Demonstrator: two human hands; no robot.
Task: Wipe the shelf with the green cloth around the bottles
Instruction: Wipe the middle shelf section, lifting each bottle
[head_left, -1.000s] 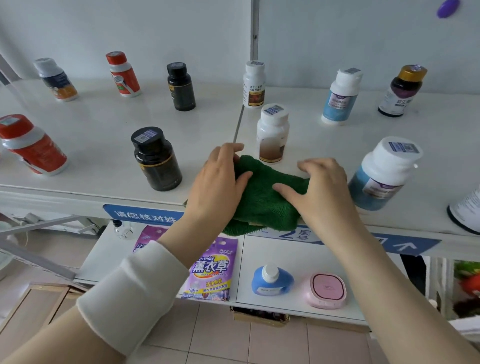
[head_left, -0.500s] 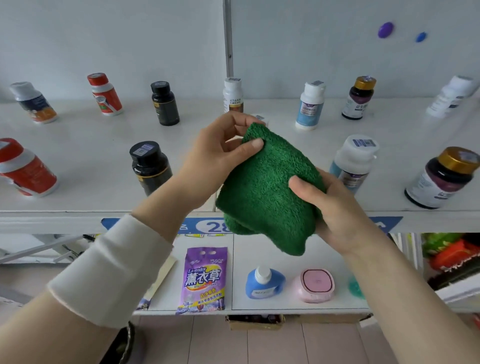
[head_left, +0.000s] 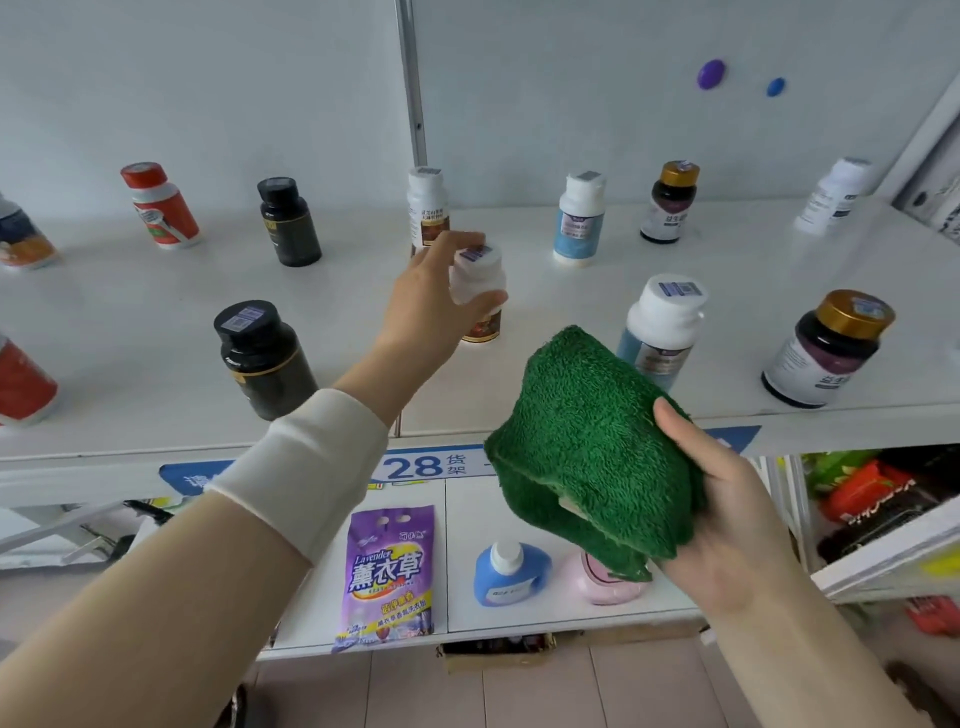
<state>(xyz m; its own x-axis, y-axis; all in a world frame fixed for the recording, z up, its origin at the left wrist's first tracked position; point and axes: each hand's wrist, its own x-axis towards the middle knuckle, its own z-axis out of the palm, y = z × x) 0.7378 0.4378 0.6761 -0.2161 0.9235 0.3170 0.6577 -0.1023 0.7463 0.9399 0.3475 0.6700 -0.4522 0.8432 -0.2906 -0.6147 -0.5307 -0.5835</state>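
Hanging bunched in the air just in front of the shelf's front edge, the green cloth (head_left: 587, 441) is folded into a thick wad and touches no surface. The right hand (head_left: 727, 519) grips it from below and the side, its thumb pressed into the pile; the other fingers are hidden under the folds. Up on the shelf (head_left: 156, 322), the left hand (head_left: 426, 312) reaches forward with the arm nearly straight. Its thumb and fingers are curled round the cap and shoulder of the white-capped bottle (head_left: 480, 275) in the front row. To my eye the sensible way on is to lift that bottle straight up, clear of its neighbours, then lay the cloth flat on the freed patch. A flattened pad would sweep better than a lump, and it should keep wide of the blue-labelled bottle (head_left: 662, 332) close behind the cloth, which looks easy to tip.
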